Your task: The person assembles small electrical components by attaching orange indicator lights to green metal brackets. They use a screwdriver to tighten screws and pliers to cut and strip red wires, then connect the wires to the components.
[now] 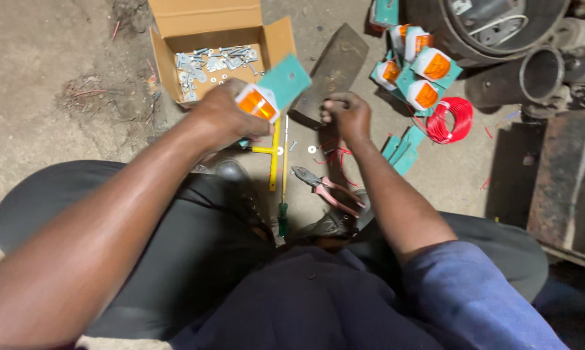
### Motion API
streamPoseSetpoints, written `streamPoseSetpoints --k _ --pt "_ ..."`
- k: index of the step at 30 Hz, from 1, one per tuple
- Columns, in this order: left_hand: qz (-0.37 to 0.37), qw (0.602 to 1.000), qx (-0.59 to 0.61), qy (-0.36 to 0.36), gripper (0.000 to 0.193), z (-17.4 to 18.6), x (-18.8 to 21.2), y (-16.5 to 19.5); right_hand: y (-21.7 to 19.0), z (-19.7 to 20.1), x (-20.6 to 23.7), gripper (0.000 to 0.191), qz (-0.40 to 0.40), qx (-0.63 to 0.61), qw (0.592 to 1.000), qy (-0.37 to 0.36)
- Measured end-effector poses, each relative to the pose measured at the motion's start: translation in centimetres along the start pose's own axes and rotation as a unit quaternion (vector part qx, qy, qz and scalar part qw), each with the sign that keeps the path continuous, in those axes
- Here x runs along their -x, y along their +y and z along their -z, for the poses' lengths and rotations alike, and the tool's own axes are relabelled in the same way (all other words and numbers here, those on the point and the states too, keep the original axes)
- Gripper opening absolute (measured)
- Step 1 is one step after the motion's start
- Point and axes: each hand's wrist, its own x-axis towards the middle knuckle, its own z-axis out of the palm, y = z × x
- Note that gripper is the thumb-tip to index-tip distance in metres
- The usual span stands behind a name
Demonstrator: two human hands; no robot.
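- Left hand [224, 116] is up over the concrete floor [52, 78], fingers wrapped tight around an orange-lensed lamp on a teal metal bracket [273, 94]; the bracket's flat end sticks up and to the right, out past the knuckles.
- Right hand [347, 113] sits just to the right, curled into a closed fist against the edge of a dark flat metal plate [334, 68] lying on the floor; what it pinches is too small to tell, though thin red wires [334, 155] trail just below it.
- Lamp and right fist are near each other but apart, with the plate's lower end between them.
- Behind the left hand, an open cardboard box [211, 19] holds loose silver bolts, nuts and washers.
- On the floor under the hands: a yellow T-handled tool [274, 152], a long thin screwdriver with a green handle [283, 188] beside it, a white washer [312, 150], and pink-handled pliers [325, 190] lying near the person's shoes.
- Upper right, a pile of more orange lamps on teal brackets [419, 71], with a coil of red wire [451, 120] just beside and spare teal brackets [401, 150] below.
- Far right, dark metal pipe and drum parts [526, 71].
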Motion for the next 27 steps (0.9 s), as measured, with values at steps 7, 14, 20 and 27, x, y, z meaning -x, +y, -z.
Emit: streamPoseSetpoints --k 7,14,20,27 --pt "-0.059 0.991 -0.121 0.001 0.051 -7.5 -9.4 -5.6 -1.4 3.4 3.4 0.029 0.017 -0.136 0.987 0.085" --pt "-0.033 0.996 -0.062 -0.047 0.043 -9.5 -11.2 -7.1 -1.8 1.4 5.4 0.021 0.087 0.040 0.993 0.067" --pt "-0.058 0.996 0.012 -0.060 0.040 -10.1 -10.7 -6.3 -3.3 -0.2 3.8 0.021 0.216 0.168 0.961 0.043" --pt "-0.068 0.988 0.080 -0.110 0.041 -9.6 -11.3 -6.9 -3.6 -1.8 1.6 0.017 0.219 0.275 0.934 -0.066"
